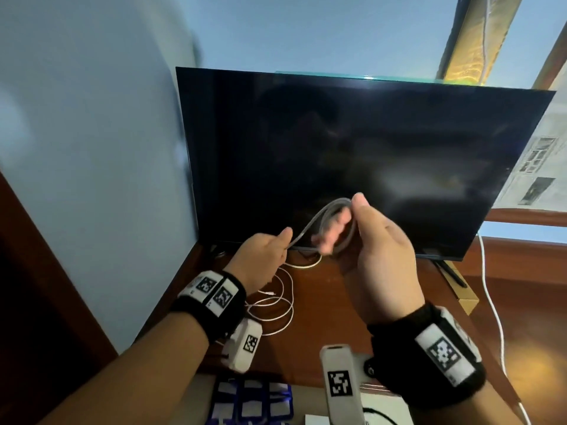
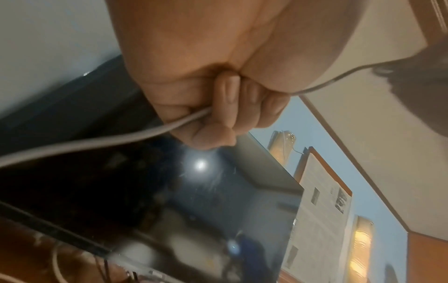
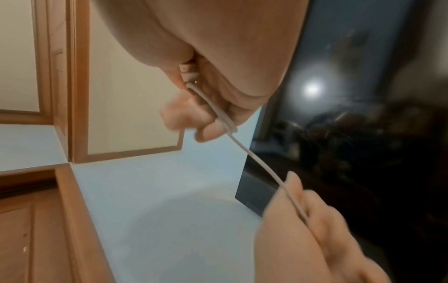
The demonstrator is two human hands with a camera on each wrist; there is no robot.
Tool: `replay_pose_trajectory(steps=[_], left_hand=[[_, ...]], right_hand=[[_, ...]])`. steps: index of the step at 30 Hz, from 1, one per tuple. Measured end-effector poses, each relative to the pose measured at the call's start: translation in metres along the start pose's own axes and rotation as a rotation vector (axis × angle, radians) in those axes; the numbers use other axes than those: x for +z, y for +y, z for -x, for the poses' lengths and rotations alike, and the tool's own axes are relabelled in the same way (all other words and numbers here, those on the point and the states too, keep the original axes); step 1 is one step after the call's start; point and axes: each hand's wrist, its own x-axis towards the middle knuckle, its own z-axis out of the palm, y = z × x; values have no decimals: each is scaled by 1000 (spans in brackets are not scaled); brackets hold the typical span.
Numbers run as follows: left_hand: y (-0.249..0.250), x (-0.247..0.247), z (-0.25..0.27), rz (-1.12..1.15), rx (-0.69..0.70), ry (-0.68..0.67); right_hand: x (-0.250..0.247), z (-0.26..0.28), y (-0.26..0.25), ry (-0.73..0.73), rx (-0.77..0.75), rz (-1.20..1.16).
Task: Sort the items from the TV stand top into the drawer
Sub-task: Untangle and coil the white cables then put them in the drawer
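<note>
A white cable (image 1: 310,223) is looped around the fingers of my right hand (image 1: 362,237), which holds the coil up in front of the TV. My left hand (image 1: 267,256) pinches the same cable a short way to the left. The rest of the cable (image 1: 280,299) hangs down and lies in loose curls on the brown TV stand top (image 1: 334,305). In the left wrist view the cable (image 2: 101,141) runs out of my curled fingers (image 2: 225,107). The right wrist view shows the cable (image 3: 254,160) stretched between my right fingers (image 3: 189,114) and my left hand (image 3: 315,220).
A large black TV (image 1: 365,161) stands at the back of the stand, close behind my hands. The open drawer (image 1: 254,400) below holds blue-and-white packets and a white box (image 1: 383,409). A white cord (image 1: 494,311) hangs at the right. A pale wall (image 1: 92,148) is on the left.
</note>
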Motion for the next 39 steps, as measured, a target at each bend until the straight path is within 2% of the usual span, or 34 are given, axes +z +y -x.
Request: replay_pose_trajectory(steps=[5, 9, 12, 15, 17, 19, 21, 24, 26, 28, 30, 32, 34, 36, 37, 39], left_hand=[[6, 17, 31, -27, 6, -89], [43, 9, 48, -160, 93, -93], [83, -8, 53, -372, 246, 23], [113, -28, 40, -613, 373, 154], [122, -41, 23, -688, 406, 211], [118, -50, 4, -634, 376, 240], [103, -51, -14, -472, 305, 226], [65, -39, -35, -46, 159, 123], [44, -24, -34, 62, 120, 73], [29, -11, -23, 8, 78, 30], [20, -1, -6, -65, 43, -45], [21, 2, 12, -104, 86, -104], [34, -2, 27, -127, 171, -89], [59, -14, 37, -178, 267, -34], [74, -20, 39, -233, 311, 3], [97, -34, 37, -379, 371, 105]], right_hand=[[-15, -27, -2, 35, -148, 129], [-28, -44, 9, 101, -203, 407], [-33, -51, 18, 78, -218, 729], [-27, -42, 23, -43, -86, 967], [-23, -31, 25, -116, -4, 876], [-18, -23, 19, -151, 35, 678], [-8, -20, 7, -164, 46, 457], [9, -23, -14, -123, 40, 145], [15, -32, -26, -72, 7, -30], [14, -45, -40, -28, -92, -176], [3, -63, -47, 29, -213, -188], [-13, -79, -43, 78, -294, 27], [-34, -89, -24, 132, -329, 484], [-49, -86, -2, 108, -253, 890], [-52, -80, 8, 73, -183, 977], [-48, -61, 22, -30, -39, 1000]])
